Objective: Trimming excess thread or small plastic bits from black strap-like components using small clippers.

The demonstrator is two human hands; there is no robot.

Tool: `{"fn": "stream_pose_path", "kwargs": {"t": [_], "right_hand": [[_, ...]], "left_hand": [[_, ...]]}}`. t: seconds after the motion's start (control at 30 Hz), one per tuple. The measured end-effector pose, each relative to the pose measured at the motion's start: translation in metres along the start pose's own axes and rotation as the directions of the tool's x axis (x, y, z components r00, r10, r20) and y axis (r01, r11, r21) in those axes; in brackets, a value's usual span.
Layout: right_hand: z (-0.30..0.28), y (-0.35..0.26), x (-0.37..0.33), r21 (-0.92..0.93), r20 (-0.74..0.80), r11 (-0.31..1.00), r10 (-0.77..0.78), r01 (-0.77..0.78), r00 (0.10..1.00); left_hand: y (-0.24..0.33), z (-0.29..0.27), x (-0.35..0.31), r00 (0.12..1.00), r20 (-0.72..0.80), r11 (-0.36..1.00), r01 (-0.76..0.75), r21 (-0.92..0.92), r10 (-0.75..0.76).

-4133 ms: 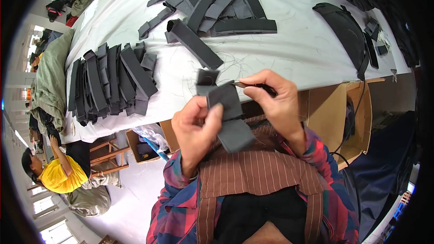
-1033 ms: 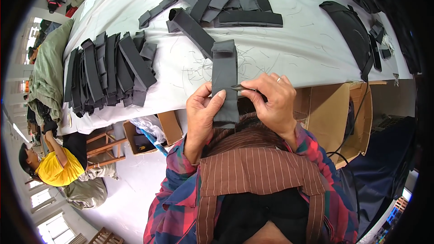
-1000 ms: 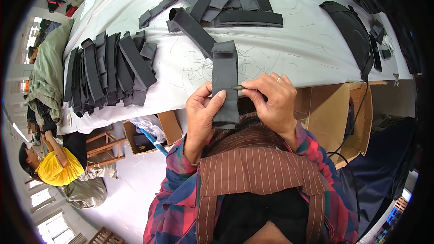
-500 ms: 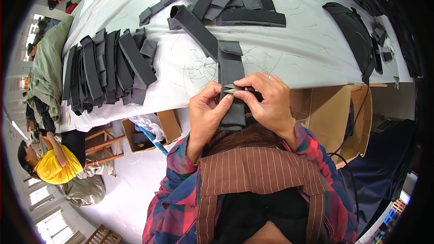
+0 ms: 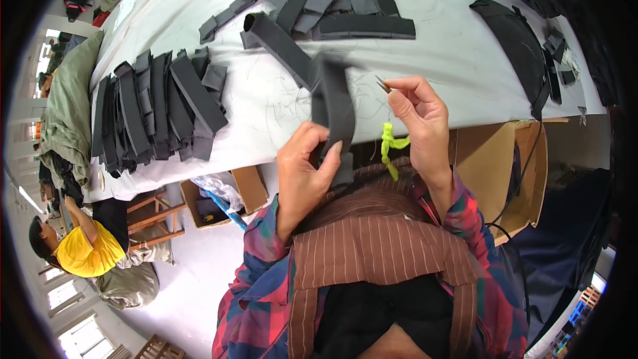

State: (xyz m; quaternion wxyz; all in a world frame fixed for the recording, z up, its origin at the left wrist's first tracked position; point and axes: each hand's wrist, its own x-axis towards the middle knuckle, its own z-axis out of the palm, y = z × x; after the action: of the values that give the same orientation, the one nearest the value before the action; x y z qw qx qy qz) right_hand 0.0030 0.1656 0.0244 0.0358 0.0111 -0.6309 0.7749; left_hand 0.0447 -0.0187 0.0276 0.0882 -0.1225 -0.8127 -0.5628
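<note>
My left hand [image 5: 307,163] pinches a black fabric strip [image 5: 337,110] near its lower end, at the table's front edge. The strip's upper end is folded over and smeared by motion. To the right, my right hand [image 5: 422,116] is closed around small thread snips [image 5: 383,84]. Only their slim pointed metal tips stick out past my fingers, apart from the strip. A knotted neon-yellow cord [image 5: 389,141] dangles below that hand, next to my palm.
Black strips stand in a packed row [image 5: 156,103] at the left of the white-covered table [image 5: 259,103]. A loose strip heap [image 5: 332,0] lies at the far side, with thread bits nearby. Cardboard boxes [image 5: 482,176] stand below the edge. A person in yellow [image 5: 90,249] works at left.
My right hand has drawn away from the strip, up and to the right, showing the snips' tips and yellow cord. My left hand keeps the strip, which has swung and turned over.
</note>
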Motion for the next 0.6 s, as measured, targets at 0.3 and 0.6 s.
{"fn": "stream_pose_path", "kwargs": {"t": [0.3,0.6], "right_hand": [[0.005,0.003,-0.006,-0.155,0.14,0.987,-0.011,0.033,0.99],[0.01,-0.002,-0.02,-0.275,0.269,0.943,-0.112,0.188,0.957]], "left_hand": [[-0.009,0.002,-0.003,0.983,-0.001,0.971,0.183,-0.153,-0.186],[-0.009,-0.002,-0.006,0.952,0.023,0.92,0.301,-0.252,-0.305]]}}
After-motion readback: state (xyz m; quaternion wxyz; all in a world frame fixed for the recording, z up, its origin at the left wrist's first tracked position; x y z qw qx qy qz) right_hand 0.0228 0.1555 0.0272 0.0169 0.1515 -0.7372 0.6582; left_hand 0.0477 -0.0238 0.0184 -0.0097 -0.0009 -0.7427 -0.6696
